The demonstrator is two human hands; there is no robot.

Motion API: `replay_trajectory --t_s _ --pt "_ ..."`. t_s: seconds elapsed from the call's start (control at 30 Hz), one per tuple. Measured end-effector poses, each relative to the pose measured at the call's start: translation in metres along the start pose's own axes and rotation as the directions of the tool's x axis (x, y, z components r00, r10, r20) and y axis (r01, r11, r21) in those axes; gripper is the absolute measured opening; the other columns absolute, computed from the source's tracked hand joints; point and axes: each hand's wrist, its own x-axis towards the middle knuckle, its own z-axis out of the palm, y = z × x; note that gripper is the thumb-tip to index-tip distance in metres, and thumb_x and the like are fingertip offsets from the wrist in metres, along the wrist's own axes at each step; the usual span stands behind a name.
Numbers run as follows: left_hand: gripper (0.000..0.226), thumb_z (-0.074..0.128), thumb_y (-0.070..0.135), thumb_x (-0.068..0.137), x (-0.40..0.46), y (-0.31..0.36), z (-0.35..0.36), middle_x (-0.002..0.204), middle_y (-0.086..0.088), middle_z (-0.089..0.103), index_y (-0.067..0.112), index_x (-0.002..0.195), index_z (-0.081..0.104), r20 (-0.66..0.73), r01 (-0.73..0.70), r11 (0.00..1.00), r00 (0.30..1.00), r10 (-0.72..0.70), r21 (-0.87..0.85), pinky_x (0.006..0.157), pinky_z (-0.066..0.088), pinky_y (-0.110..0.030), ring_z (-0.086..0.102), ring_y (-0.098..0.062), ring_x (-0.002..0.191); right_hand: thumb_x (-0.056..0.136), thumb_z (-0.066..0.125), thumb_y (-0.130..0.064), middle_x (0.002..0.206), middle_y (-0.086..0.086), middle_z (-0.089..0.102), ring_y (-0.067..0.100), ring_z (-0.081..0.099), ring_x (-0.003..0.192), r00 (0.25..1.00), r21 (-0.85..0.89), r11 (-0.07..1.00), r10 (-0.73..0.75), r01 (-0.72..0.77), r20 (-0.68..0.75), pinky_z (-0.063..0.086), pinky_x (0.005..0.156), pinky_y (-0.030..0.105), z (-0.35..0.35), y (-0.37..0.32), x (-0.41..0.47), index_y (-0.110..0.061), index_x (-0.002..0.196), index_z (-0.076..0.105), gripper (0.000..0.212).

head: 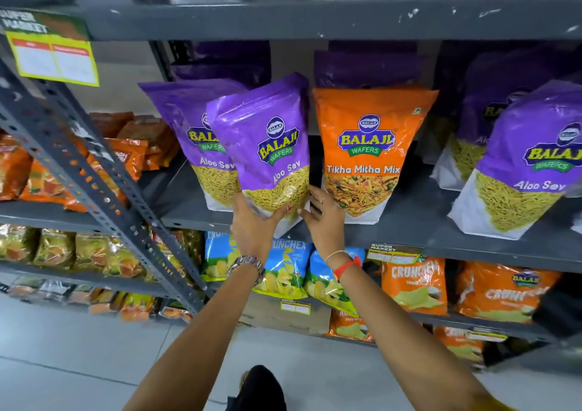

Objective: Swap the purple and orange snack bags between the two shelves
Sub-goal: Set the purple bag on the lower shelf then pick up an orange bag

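On the middle shelf (pixel 409 221), three purple Aloo Sev bags show their fronts plainly: one tilted bag (pixel 267 146), one behind it on the left (pixel 185 120) and one at the far right (pixel 532 158). A fourth (pixel 491 117) stands in shadow further back, and more purple tops behind them are too dark to count. One orange Tikha Mitha Mix bag (pixel 368 149) stands there. Two hands are in view, a left hand (pixel 252 221) and a right hand (pixel 324 218). Two yellow price labels (pixel 55 54) (pixel 295 308) hang on the racks.

Tilted Aloo Sev bag (pixel 267 146) on shelf (pixel 409 221), before another, left of Tikha Mitha Mix bag (pixel 368 155).
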Motion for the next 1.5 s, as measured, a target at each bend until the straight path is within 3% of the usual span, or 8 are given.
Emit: replay_trajectory --t_s 0.2,0.33,0.43,0.57,0.7,0.8,1.4,1.5 --pt "0.098 0.084 0.036 0.059 -0.008 0.0 0.013 0.138 -0.013 0.037 0.006 0.135 0.03 -0.068 0.006 0.974 0.997 -0.022 -0.228 0.105 0.034 -0.032 0.036 -0.023 0.127 0.078 0.064 -0.007 0.095 0.01 0.074 0.023 0.071 0.081 0.881 -0.115 0.992 -0.099 0.051 -0.464 0.055 0.07 0.031 -0.037 0.003 -0.02 -0.011 0.099 0.068 0.022" --pt "0.064 0.074 0.02 0.074 -0.039 0.01 0.024 0.129 -0.019 0.04 0.0 0.126 0.042 -0.206 -0.273 0.943 0.95 0.234 -0.192 0.105 0.022 -0.007 0.028 -0.004 0.12 0.065 0.072 -0.015 0.112 0.011 0.057 0.03 0.063 0.084 0.764 -0.116 0.99 -0.011 -0.084 -0.645 0.052 0.064 0.038 -0.073 0.013 -0.01 -0.019 0.109 0.059 0.046" --pt "0.041 0.062 0.015 0.084 -0.044 0.028 0.044 0.121 -0.003 0.047 0.005 0.121 0.048 0.021 -0.384 0.884 0.915 0.404 -0.268 0.098 0.034 -0.014 0.037 -0.002 0.114 0.06 0.079 -0.012 0.129 0.017 0.041 0.033 0.047 0.118 0.84 -0.048 0.993 0.065 -0.108 -0.539 0.038 0.088 0.022 -0.091 0.026 0.003 -0.013 0.131 0.042 0.081" --pt "0.048 0.058 0.014 0.085 -0.038 0.052 0.072 0.131 -0.001 0.043 0.007 0.129 0.04 0.167 -0.204 0.869 0.937 0.307 -0.45 0.095 0.035 -0.008 0.041 -0.006 0.12 0.062 0.085 -0.01 0.15 0.014 0.028 0.026 0.028 0.14 0.948 0.098 0.981 0.189 -0.17 -0.254 0.029 0.111 0.036 -0.103 0.032 0.019 -0.014 0.146 0.019 0.107" --pt "0.076 0.064 0.003 0.081 -0.031 0.062 0.093 0.141 -0.003 0.035 0.008 0.143 0.02 0.375 0.056 0.839 0.909 0.181 -0.541 0.106 0.036 -0.027 0.037 -0.011 0.13 0.065 0.082 -0.002 0.135 0.007 0.05 0.022 0.046 0.129 0.964 0.206 0.952 0.248 -0.225 -0.093 0.041 0.109 0.043 -0.112 0.032 0.027 -0.014 0.141 0.032 0.092" --pt "0.071 0.066 -0.001 0.077 -0.023 0.06 0.099 0.133 -0.015 0.048 0.003 0.137 0.028 0.46 0.079 0.88 0.872 0.167 -0.469 0.098 0.046 -0.032 0.049 -0.022 0.119 0.071 0.078 -0.004 0.13 0.014 0.057 0.017 0.05 0.117 0.966 0.098 0.969 0.238 -0.229 -0.103 0.045 0.089 0.019 -0.116 0.026 0.022 -0.009 0.129 0.045 0.068" --pt "0.059 0.068 -0.004 0.074 -0.061 0.057 0.022 0.115 -0.005 0.058 0.006 0.126 0.042 0.307 0.0 0.845 0.932 0.194 -0.535 0.078 0.052 -0.012 0.059 0.002 0.095 0.069 0.08 -0.034 0.107 0.002 0.073 0.018 0.066 0.103 0.973 -0.053 0.998 -0.037 0.025 -0.228 0.055 0.09 0.045 -0.118 -0.022 -0.055 -0.017 0.117 0.064 0.053" --pt "0.06 0.074 0.003 0.071 -0.061 0.071 -0.006 0.116 -0.009 0.062 0.006 0.124 0.045 0.229 -0.054 0.839 0.951 0.209 -0.541 0.083 0.054 -0.022 0.062 -0.012 0.1 0.065 0.075 -0.05 0.107 0.001 0.075 0.015 0.067 0.102 0.97 -0.052 0.995 -0.1 0.09 -0.223 0.055 0.088 0.045 -0.116 -0.049 -0.059 -0.022 0.12 0.063 0.063"
